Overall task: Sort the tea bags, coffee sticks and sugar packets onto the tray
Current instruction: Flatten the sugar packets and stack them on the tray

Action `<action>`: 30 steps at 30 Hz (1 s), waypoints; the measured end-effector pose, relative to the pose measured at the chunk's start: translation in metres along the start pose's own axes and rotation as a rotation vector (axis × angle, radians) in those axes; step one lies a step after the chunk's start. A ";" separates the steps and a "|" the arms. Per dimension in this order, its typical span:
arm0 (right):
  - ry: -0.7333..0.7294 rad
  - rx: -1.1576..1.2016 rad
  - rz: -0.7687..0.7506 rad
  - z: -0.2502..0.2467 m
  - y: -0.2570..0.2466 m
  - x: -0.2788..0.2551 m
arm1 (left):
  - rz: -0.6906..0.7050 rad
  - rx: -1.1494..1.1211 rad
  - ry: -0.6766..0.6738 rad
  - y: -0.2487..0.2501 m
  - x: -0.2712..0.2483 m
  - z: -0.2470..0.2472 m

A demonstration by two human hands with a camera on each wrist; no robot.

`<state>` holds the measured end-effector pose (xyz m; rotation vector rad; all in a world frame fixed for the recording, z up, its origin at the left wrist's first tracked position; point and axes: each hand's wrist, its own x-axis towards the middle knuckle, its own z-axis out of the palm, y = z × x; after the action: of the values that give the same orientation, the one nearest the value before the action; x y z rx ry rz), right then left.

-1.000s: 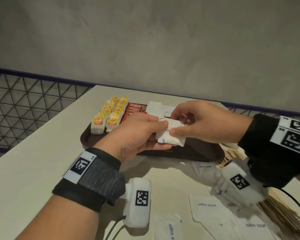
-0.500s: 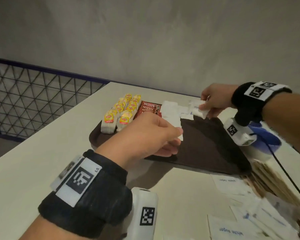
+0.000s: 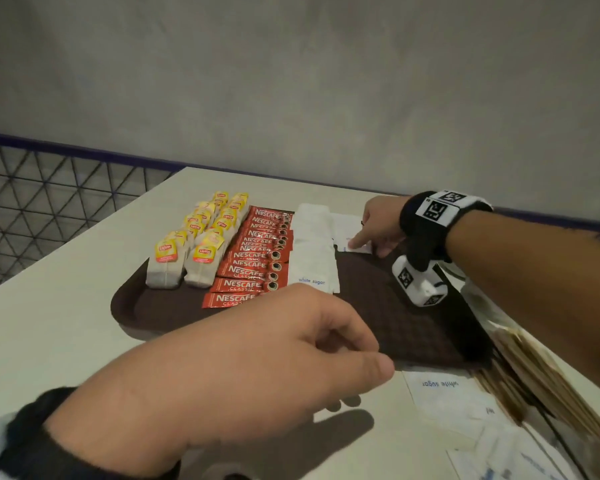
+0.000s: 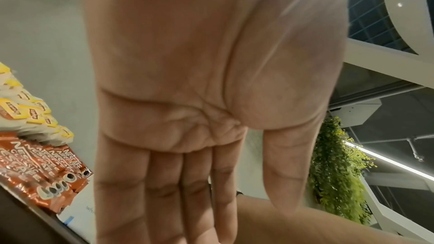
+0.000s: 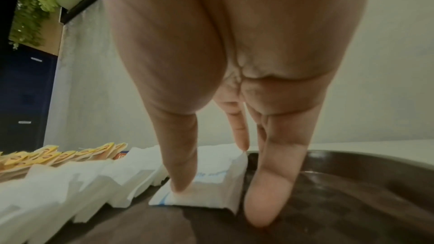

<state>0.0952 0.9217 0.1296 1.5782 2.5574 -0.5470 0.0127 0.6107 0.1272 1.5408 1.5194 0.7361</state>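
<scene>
A dark brown tray (image 3: 395, 306) holds two rows of yellow-tagged tea bags (image 3: 194, 244), a column of red coffee sticks (image 3: 257, 258) and a column of white sugar packets (image 3: 312, 247). At the tray's far right, my right hand (image 3: 381, 226) presses one more sugar packet (image 3: 357, 245) flat with straight fingers. In the right wrist view the thumb (image 5: 180, 173) lies on that packet (image 5: 206, 190) and another fingertip touches the tray (image 5: 352, 201). My left hand (image 3: 257, 368) hovers over the tray's near edge. Its palm (image 4: 199, 99) is empty and its fingers are straight.
Loose white sugar packets (image 3: 444, 393) lie on the pale table to the right of the tray's near corner. A pile of wooden stirrers (image 3: 534, 386) lies beside them. A wire mesh fence (image 3: 49, 209) stands past the table's left edge, and a grey wall behind.
My right hand took the sugar packet from between both hands, carried it to the tray's far right and laid it down. My left hand let go and drew back toward me.
</scene>
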 end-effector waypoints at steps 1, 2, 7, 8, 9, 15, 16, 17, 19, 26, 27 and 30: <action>0.004 0.002 0.004 0.001 0.000 0.002 | -0.005 -0.007 0.004 0.000 0.001 0.000; 0.005 0.012 0.006 0.002 0.000 0.003 | -0.007 -0.015 0.003 -0.001 0.001 0.000; 0.029 0.055 -0.008 0.006 -0.003 0.009 | 0.023 -0.036 0.008 -0.005 0.003 -0.001; 0.032 0.064 -0.013 0.006 -0.004 0.011 | 0.035 -0.047 0.016 -0.006 0.004 -0.001; 0.033 0.069 -0.020 0.007 -0.005 0.012 | 0.050 -0.061 0.026 -0.008 0.005 -0.001; 0.078 0.138 -0.047 0.011 -0.005 0.006 | 0.174 -0.112 0.123 -0.013 0.011 -0.001; 0.092 0.121 -0.043 0.009 -0.003 -0.002 | 0.182 -0.118 0.132 -0.012 0.012 0.000; 0.115 0.092 -0.048 0.006 -0.001 -0.013 | 0.187 -0.121 0.135 -0.011 0.011 0.001; 0.156 0.019 -0.093 -0.001 0.007 -0.044 | 0.198 -0.092 0.121 -0.008 0.010 0.001; -0.186 -0.190 -0.294 0.000 0.053 -0.212 | 0.029 0.057 -0.217 0.022 0.000 0.014; -0.250 -0.240 -0.292 0.002 0.057 -0.228 | -0.007 0.142 -0.239 0.027 -0.002 0.017; -0.367 -0.402 -0.287 0.012 0.065 -0.261 | -0.125 0.389 -0.243 0.038 -0.016 0.021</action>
<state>0.2720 0.7227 0.1695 0.8974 2.4196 -0.2810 0.0482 0.5950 0.1521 1.7242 1.6179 0.1759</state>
